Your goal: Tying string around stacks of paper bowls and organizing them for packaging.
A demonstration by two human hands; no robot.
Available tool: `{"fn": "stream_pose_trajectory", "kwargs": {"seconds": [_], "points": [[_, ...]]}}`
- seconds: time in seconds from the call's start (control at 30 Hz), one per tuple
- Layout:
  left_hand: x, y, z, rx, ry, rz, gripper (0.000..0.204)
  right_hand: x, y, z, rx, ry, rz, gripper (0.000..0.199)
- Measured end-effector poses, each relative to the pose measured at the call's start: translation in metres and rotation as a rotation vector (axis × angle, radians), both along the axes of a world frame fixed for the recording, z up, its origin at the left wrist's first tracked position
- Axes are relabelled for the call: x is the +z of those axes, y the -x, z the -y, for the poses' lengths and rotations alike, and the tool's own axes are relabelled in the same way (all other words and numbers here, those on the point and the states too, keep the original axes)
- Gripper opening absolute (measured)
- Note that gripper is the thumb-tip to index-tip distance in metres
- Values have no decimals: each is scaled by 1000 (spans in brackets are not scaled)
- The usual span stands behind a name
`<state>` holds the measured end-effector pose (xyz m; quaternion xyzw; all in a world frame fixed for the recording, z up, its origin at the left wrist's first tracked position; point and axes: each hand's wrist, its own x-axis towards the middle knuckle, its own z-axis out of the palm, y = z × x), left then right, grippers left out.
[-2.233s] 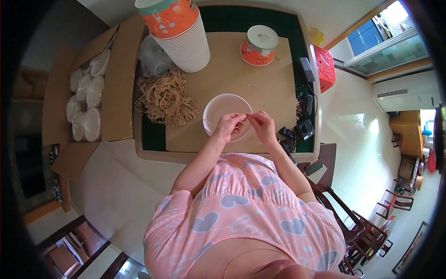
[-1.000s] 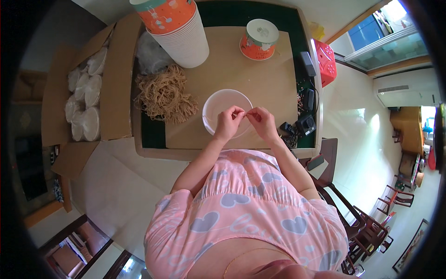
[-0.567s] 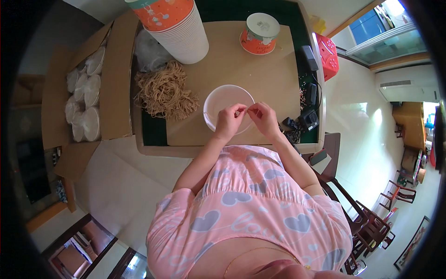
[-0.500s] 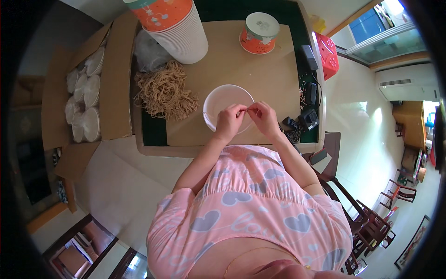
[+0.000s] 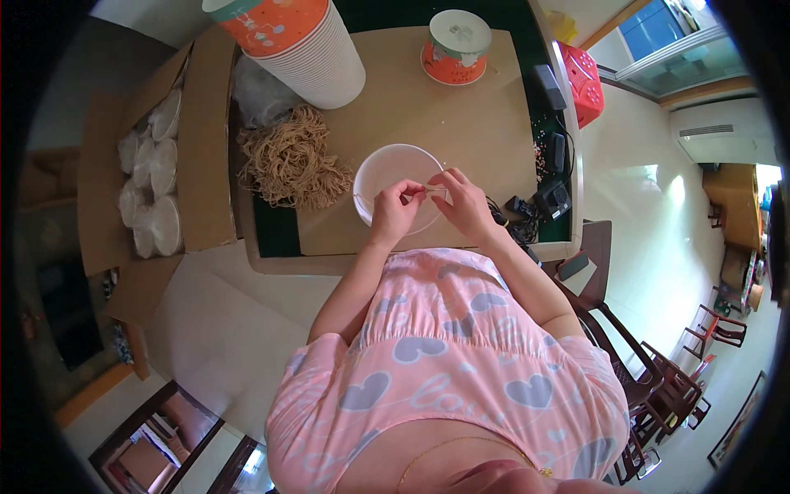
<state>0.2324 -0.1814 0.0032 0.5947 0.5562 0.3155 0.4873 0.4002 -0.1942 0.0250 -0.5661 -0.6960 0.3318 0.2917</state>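
My left hand (image 5: 395, 212) and my right hand (image 5: 462, 206) are close together over the near side of a white paper tub (image 5: 388, 165). Both have their fingertips pinched. A thin pale strand of twine (image 5: 434, 190) runs between them, its ends hidden by the fingers. The tub stands mouth up on a brown cardboard sheet (image 5: 395, 90). Left of it lies a tangled heap of tan twine (image 5: 296, 160). Behind the heap, a tall stack of nested paper tubs (image 5: 317, 62), white with an orange and green outer one, leans on its side.
An orange and green paper tub (image 5: 455, 66) stands upside down at the far right of the sheet. Black adapters (image 5: 551, 198), cables and small scattered beads line the table's right edge. An open carton (image 5: 206, 148) of wrapped white tubs stands at left, near a clear plastic bag (image 5: 262, 92).
My hands have drawn slightly apart, and a length of the strand now shows between the fingers. The view has shifted a little; the tub and heap stay in place.
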Motion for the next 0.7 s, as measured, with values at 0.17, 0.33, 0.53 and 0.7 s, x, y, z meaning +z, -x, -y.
{"fn": "stream_pose_trajectory", "kwargs": {"seconds": [0.17, 0.33, 0.53, 0.7], "points": [[-7, 3, 3, 15, 19, 36, 9, 3, 4, 0, 20, -23, 24, 22], [-2, 3, 3, 19, 52, 24, 9, 3, 8, 2, -5, -62, 0, 14], [1, 4, 4, -6, 61, 18, 10, -1, 6, 0, -15, -33, -25, 10], [-6, 7, 4, 10, 110, 87, 11, -4, 2, 0, -45, -34, -29, 13]]}}
